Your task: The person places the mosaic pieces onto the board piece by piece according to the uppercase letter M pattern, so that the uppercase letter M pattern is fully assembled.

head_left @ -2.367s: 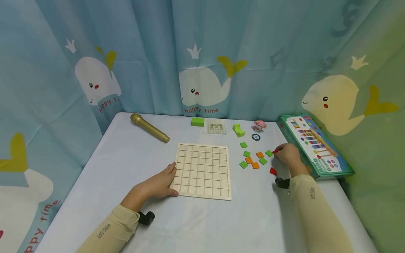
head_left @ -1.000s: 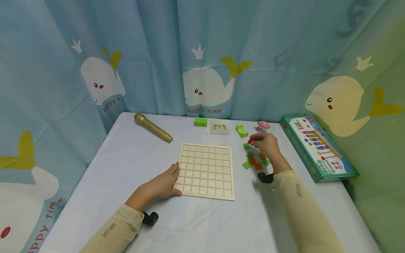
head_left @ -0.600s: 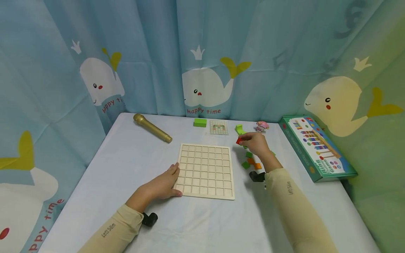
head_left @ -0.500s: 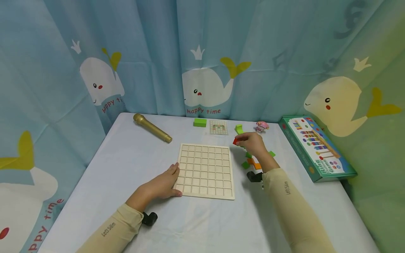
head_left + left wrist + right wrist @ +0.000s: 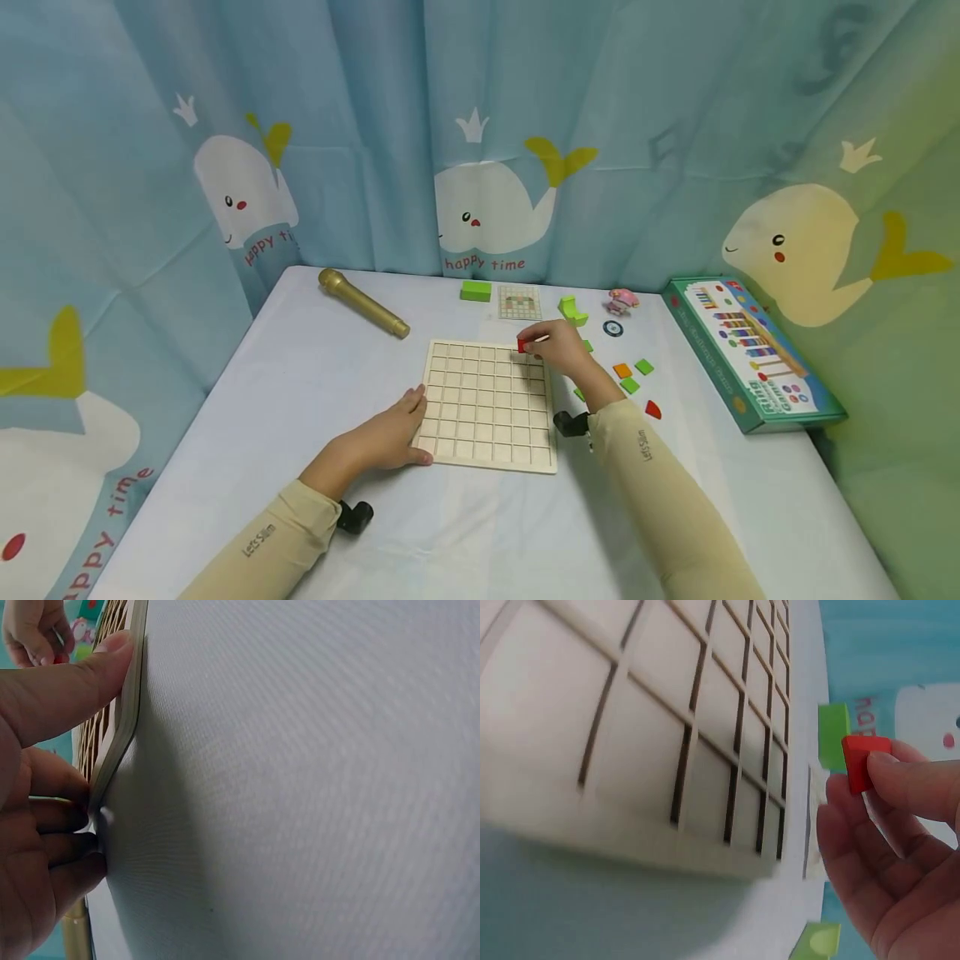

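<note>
A pale wooden grid board (image 5: 483, 408) lies on the white table, its squares bare where they show. My left hand (image 5: 382, 437) spans the board's near left corner, straight fingers along the left side; in the left wrist view the thumb (image 5: 79, 690) presses the front edge. Between thumb and fingertips my right hand (image 5: 561, 346) pinches a small red tile (image 5: 861, 761), held over the board's far right corner. Right of the board lie loose green tiles (image 5: 644, 367), an orange tile (image 5: 622, 371) and another red piece (image 5: 653, 409) with a rounded side. The right forearm hides some tiles.
Along the back stand a green block (image 5: 476, 291), a printed grid card (image 5: 519, 302), a curved green block (image 5: 572, 312) and a pink figurine (image 5: 622, 301). A round compass-like disc (image 5: 612, 328) lies nearby. A gold microphone (image 5: 363, 304) is back left, a green game box (image 5: 753, 354) right.
My right hand has carried the red tile left from near the box, over the loose tiles, to the board's far right corner. The left hand has stayed at the board's edge.
</note>
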Motion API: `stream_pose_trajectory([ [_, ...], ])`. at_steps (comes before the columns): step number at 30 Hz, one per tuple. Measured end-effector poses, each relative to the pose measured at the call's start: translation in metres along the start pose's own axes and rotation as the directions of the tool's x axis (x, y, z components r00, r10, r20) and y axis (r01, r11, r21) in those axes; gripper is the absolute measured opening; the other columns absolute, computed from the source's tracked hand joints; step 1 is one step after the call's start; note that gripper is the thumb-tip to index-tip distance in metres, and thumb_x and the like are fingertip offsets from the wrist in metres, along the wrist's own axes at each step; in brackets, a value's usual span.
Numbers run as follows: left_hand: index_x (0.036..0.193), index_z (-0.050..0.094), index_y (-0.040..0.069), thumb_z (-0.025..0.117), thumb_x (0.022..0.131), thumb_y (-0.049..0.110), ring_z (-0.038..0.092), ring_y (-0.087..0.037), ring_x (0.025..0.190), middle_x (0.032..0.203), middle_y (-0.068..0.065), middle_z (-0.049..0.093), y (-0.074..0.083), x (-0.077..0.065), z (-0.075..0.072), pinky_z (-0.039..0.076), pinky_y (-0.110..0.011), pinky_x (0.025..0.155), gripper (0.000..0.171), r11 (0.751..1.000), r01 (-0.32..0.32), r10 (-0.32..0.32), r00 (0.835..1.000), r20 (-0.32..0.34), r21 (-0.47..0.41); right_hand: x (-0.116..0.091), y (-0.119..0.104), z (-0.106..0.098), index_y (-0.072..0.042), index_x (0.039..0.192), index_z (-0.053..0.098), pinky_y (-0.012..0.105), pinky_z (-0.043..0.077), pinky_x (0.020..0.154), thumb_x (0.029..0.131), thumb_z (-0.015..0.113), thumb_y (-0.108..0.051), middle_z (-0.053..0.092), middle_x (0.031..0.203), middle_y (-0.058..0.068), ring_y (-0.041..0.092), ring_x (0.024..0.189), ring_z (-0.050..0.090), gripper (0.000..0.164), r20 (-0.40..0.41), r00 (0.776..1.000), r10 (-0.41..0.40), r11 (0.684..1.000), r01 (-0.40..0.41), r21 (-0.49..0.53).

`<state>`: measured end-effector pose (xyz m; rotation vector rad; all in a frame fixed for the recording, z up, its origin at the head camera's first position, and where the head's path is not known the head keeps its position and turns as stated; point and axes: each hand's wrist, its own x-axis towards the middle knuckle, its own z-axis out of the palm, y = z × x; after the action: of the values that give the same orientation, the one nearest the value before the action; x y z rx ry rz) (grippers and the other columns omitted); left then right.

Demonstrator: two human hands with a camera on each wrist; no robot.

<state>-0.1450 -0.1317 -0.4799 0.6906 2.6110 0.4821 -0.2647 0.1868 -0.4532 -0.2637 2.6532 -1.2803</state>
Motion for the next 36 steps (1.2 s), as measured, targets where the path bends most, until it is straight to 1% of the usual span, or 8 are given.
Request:
stream_pose_trajectory([
  [3, 0.155, 0.022, -0.010, 0.075, 0.089, 0.043, 0.010, -0.035, 0.152, 0.166, -0.021, 0.007, -0.001, 0.000, 0.000, 0.021, -0.045, 0.120, 0.100, 1.000, -0.006, 0.006, 1.000, -0.004, -0.001, 0.001, -0.006, 0.007, 0.003, 0.119, 0.071, 0.046, 0.058, 0.083, 0.097, 0.064, -0.001, 0.069, 0.115, 0.019, 0.034, 0.097, 0.070, 0.024, 0.022, 1.000, 0.000, 1.000, -0.001, 0.019],
  [6, 0.155, 0.021, -0.010, 0.075, 0.090, 0.043, 0.010, -0.035, 0.152, 0.166, -0.021, 0.008, -0.002, 0.000, 0.001, 0.021, -0.045, 0.120, 0.100, 1.000, -0.010, 0.010, 1.000, -0.008, -0.001, 0.003, -0.011, 0.013, 0.002, 0.118, 0.073, 0.042, 0.059, 0.081, 0.096, 0.064, 0.000, 0.071, 0.111, 0.018, 0.031, 0.094, 0.071, 0.024, 0.033, 0.999, 0.004, 1.000, -0.004, 0.009],
  [10, 0.155, 0.022, -0.010, 0.075, 0.089, 0.043, 0.011, -0.035, 0.152, 0.166, -0.021, 0.008, -0.002, 0.001, 0.001, 0.020, -0.045, 0.120, 0.100, 1.000, -0.009, 0.009, 1.000, -0.010, 0.003, 0.006, -0.015, 0.020, -0.002, 0.115, 0.076, 0.034, 0.058, 0.075, 0.095, 0.063, 0.001, 0.073, 0.106, 0.014, 0.025, 0.089, 0.071, 0.024, 0.063, 0.998, -0.005, 0.999, 0.008, -0.044],
  [13, 0.155, 0.022, -0.011, 0.075, 0.089, 0.043, 0.011, -0.035, 0.152, 0.166, -0.021, 0.008, -0.003, 0.001, 0.001, 0.021, -0.044, 0.120, 0.100, 1.000, -0.010, 0.010, 1.000, -0.011, 0.000, 0.008, -0.019, 0.024, -0.004, 0.113, 0.077, 0.033, 0.056, 0.073, 0.094, 0.063, 0.001, 0.074, 0.105, 0.012, 0.023, 0.089, 0.069, 0.024, 0.089, 0.995, -0.036, 0.996, 0.043, -0.082],
  [17, 0.155, 0.022, -0.010, 0.075, 0.089, 0.043, 0.011, -0.034, 0.152, 0.166, -0.021, 0.007, -0.003, 0.002, 0.002, 0.020, -0.044, 0.121, 0.100, 1.000, -0.009, 0.009, 1.000, -0.008, -0.004, 0.011, -0.024, 0.032, -0.005, 0.110, 0.078, 0.034, 0.056, 0.075, 0.093, 0.066, 0.001, 0.074, 0.106, 0.012, 0.023, 0.092, 0.069, 0.022, 0.118, 0.990, -0.082, 0.990, 0.095, -0.108],
  [22, 0.155, 0.022, -0.011, 0.075, 0.090, 0.042, 0.011, -0.034, 0.153, 0.166, -0.021, 0.008, -0.004, 0.001, 0.001, 0.020, -0.043, 0.121, 0.099, 1.000, -0.012, 0.012, 1.000, -0.006, -0.006, 0.016, -0.031, 0.043, -0.006, 0.107, 0.080, 0.035, 0.057, 0.079, 0.093, 0.068, 0.001, 0.075, 0.107, 0.010, 0.024, 0.095, 0.069, 0.020, 0.158, 0.980, -0.121, 0.983, 0.140, -0.115],
  [28, 0.154, 0.023, -0.011, 0.076, 0.090, 0.041, 0.011, -0.035, 0.152, 0.166, -0.022, 0.009, -0.003, 0.000, -0.001, 0.021, -0.044, 0.120, 0.099, 1.000, -0.018, 0.018, 1.000, -0.008, -0.018, 0.020, -0.041, 0.055, -0.007, 0.102, 0.081, 0.034, 0.057, 0.083, 0.091, 0.072, -0.001, 0.075, 0.106, 0.008, 0.026, 0.102, 0.068, 0.016, 0.197, 0.971, -0.135, 0.981, 0.159, -0.111],
  [36, 0.155, 0.022, -0.011, 0.075, 0.090, 0.042, 0.010, -0.035, 0.152, 0.166, -0.022, 0.007, -0.002, -0.001, -0.003, 0.021, -0.044, 0.120, 0.099, 1.000, -0.014, 0.014, 1.000, -0.003, -0.024, 0.022, -0.046, 0.067, -0.006, 0.106, 0.080, 0.033, 0.056, 0.083, 0.091, 0.073, -0.004, 0.075, 0.107, 0.006, 0.023, 0.101, 0.067, 0.016, 0.243, 0.959, -0.148, 0.975, 0.183, -0.129],
])
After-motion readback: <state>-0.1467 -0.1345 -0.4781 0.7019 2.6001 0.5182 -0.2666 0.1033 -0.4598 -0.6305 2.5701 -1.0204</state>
